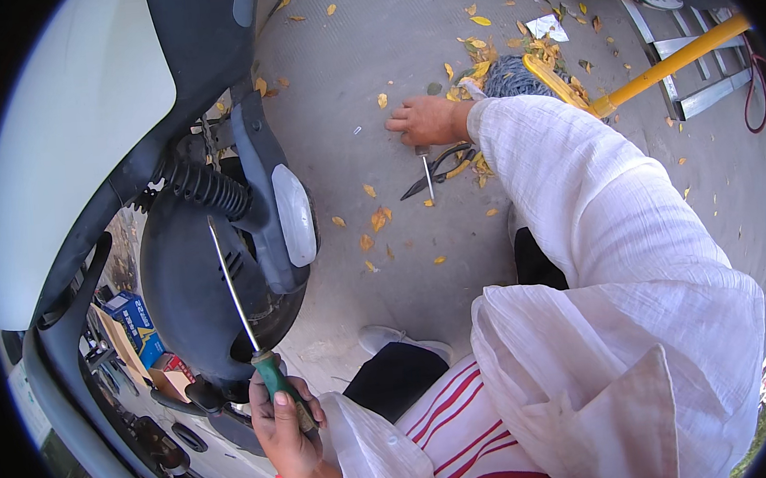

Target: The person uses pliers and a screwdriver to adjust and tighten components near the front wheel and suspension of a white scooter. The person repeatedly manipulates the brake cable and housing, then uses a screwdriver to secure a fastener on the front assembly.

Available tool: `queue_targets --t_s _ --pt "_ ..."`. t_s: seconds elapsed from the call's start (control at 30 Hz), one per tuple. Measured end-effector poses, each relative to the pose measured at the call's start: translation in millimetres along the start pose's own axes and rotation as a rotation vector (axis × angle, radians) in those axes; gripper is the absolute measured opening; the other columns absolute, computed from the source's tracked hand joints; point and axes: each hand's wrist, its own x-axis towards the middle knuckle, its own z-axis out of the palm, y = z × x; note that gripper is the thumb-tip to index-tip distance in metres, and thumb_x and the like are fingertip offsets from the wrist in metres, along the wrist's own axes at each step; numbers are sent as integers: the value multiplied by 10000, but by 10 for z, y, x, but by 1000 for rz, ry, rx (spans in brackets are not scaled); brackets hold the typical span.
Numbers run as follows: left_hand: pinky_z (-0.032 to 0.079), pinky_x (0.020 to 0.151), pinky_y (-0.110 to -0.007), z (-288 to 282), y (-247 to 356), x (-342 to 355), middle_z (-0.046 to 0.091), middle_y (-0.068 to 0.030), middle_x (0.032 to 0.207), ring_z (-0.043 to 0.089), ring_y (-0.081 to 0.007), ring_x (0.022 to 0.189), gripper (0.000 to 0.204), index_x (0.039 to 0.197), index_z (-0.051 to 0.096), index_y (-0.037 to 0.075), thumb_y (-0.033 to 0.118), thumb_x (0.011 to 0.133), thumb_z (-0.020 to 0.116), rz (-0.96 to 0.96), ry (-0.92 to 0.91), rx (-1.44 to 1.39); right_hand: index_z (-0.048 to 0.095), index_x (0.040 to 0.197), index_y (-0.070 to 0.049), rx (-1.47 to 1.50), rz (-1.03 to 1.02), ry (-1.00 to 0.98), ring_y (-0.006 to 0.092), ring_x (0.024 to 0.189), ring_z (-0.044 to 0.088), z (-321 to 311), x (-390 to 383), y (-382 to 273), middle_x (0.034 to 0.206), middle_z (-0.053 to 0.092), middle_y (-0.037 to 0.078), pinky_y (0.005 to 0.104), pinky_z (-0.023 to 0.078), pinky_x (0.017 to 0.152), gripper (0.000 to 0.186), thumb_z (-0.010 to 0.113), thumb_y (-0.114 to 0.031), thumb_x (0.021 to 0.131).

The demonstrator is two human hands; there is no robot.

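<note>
My left hand [287, 428] is closed round the green handle of a screwdriver [244, 306]. Its long metal shaft points up in front of the scooter's black wheel cover [187, 288]. My right hand [428, 120] reaches far out to the ground, fingers curled over the handle end of a second screwdriver [427, 169]. That handle is mostly hidden by the hand; its thin shaft shows toward me. Beside the shaft lie dark-jawed pliers [436, 171] with yellowish handles, partly behind it.
On the left stands a scooter with a white body panel [82, 127] and a black spring [206, 189]. Blue and red boxes [136, 327] lie behind its wheel. A grey mop head [518, 77] with a yellow pole [668, 66], a metal ladder [711, 96] and fallen leaves are at right.
</note>
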Motion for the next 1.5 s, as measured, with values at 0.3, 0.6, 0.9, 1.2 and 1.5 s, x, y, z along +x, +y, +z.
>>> queue_targets --t_s 0.3,0.6,0.9,1.2,1.5 --pt "396 444 -207 8 -12 140 550 -73 826 509 -98 519 536 1350 425 -4 319 967 614 -35 -14 30 621 1069 -58 280 67 21 264 1095 550 238 -506 -552 1084 544 113 385 482 860 378 760 -229 762" --pt "421 481 -229 -37 39 218 579 -83 843 540 -118 584 501 1347 416 -6 264 972 609 -20 -67 4 645 941 -21 390 302 -58 344 945 618 219 -332 -550 1024 611 176 448 497 821 191 576 -154 822" --pt "409 442 -225 -144 -4 228 568 -83 839 513 -115 517 536 1348 425 0 319 962 614 0 -14 44 631 921 45 1111 279 419 350 842 596 -1354 -5 -75 911 626 220 459 460 798 228 497 -128 860" --pt "418 477 -232 -159 9 256 579 -77 851 537 -118 579 488 1342 429 9 261 969 616 -29 -10 -7 638 863 135 1080 351 96 396 726 605 -2004 624 -13 781 605 296 479 458 719 377 515 -221 854" --pt "421 476 -227 -216 16 284 584 -82 862 543 -120 584 494 1345 425 2 259 969 614 -29 -21 -4 643 831 163 1037 334 168 435 810 637 -2107 894 -46 867 640 326 488 481 766 384 518 -200 834"
